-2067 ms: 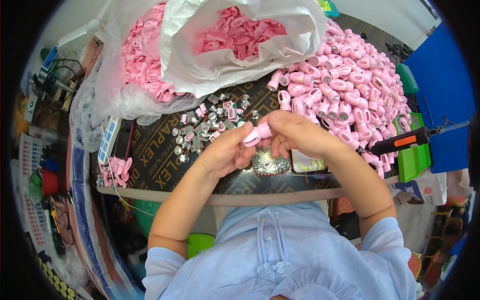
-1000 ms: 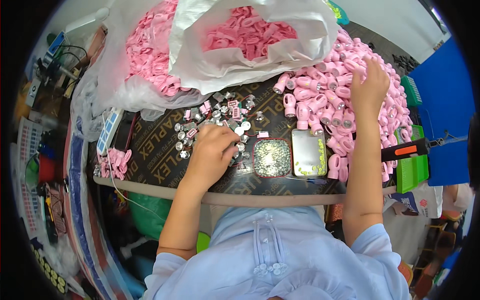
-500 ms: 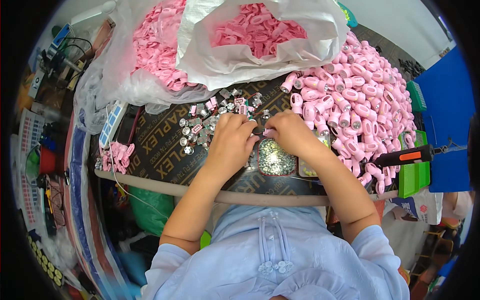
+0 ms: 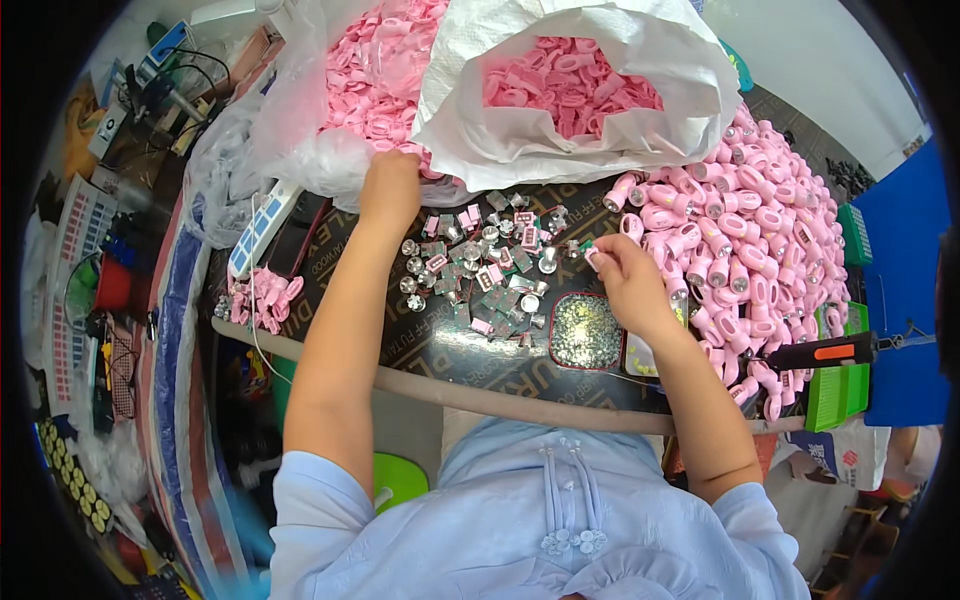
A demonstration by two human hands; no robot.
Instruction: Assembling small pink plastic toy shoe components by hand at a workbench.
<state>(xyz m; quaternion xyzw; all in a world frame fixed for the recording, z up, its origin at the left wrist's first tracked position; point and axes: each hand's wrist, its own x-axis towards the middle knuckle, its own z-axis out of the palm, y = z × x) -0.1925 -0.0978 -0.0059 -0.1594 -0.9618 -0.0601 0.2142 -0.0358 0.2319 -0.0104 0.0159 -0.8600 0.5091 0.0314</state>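
My left hand (image 4: 390, 190) reaches to the near edge of the clear plastic bag (image 4: 300, 150), against a heap of pink plastic shell pieces (image 4: 375, 85). Its fingertips are hidden among them. Pinched in my right hand (image 4: 636, 288) is a small pink shell piece (image 4: 593, 259), with a bit of green board and a silvery reflector showing beside it. Between the hands lie loose silver reflectors, circuit boards and pink switch parts (image 4: 490, 265). Below my right hand sits a red-rimmed tray (image 4: 586, 332) full of tiny shiny parts.
A white sack (image 4: 640, 130) of pink pieces stands at the back. Finished-looking pink flashlights (image 4: 740, 220) are heaped at right, beside a hanging black-and-orange power screwdriver (image 4: 825, 352) and a green basket (image 4: 838, 390). A white power strip (image 4: 265, 228) and phone (image 4: 300, 238) lie left.
My left hand has left my right hand's side and moved back and left to the bagged pink pieces. My right hand keeps its pinch on the pink piece. The view has shifted somewhat.
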